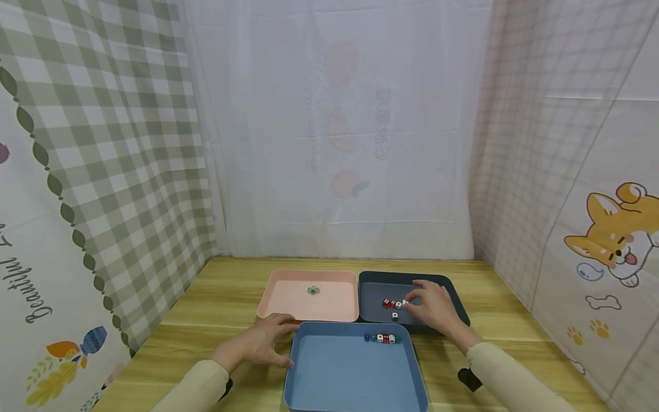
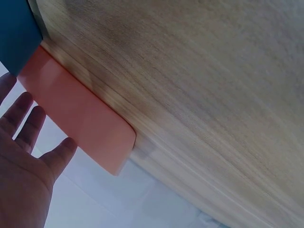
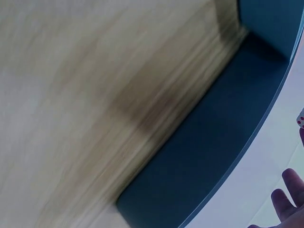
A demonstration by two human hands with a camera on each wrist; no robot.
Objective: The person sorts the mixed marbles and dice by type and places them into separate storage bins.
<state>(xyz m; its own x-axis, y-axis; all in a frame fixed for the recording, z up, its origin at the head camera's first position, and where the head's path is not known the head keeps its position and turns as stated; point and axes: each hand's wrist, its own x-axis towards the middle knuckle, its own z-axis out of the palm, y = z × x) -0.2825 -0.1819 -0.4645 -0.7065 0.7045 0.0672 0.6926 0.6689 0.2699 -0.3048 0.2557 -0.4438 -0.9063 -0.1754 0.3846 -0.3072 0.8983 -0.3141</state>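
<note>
My right hand (image 1: 432, 306) is over the dark tray (image 1: 458, 303), pinching a white die (image 1: 405, 302) between its fingertips. The right wrist view catches this spotted die (image 3: 300, 118) at the right edge. Beside it in the dark tray are two red dice (image 1: 389, 304) and a white die (image 1: 399, 305) in a row, with a single white die (image 1: 394, 316) nearer me. My left hand (image 1: 262, 340) has its fingers spread at the left rim of the blue tray (image 1: 355, 377). Nothing is in its grasp.
Along the blue tray's far side runs a row of white and red dice (image 1: 386, 339) with small blue and green pieces. A pink tray (image 1: 288, 306) at back left bears a small green and blue flower-like cluster (image 1: 313, 290). Curtains surround the wooden table (image 1: 206, 303).
</note>
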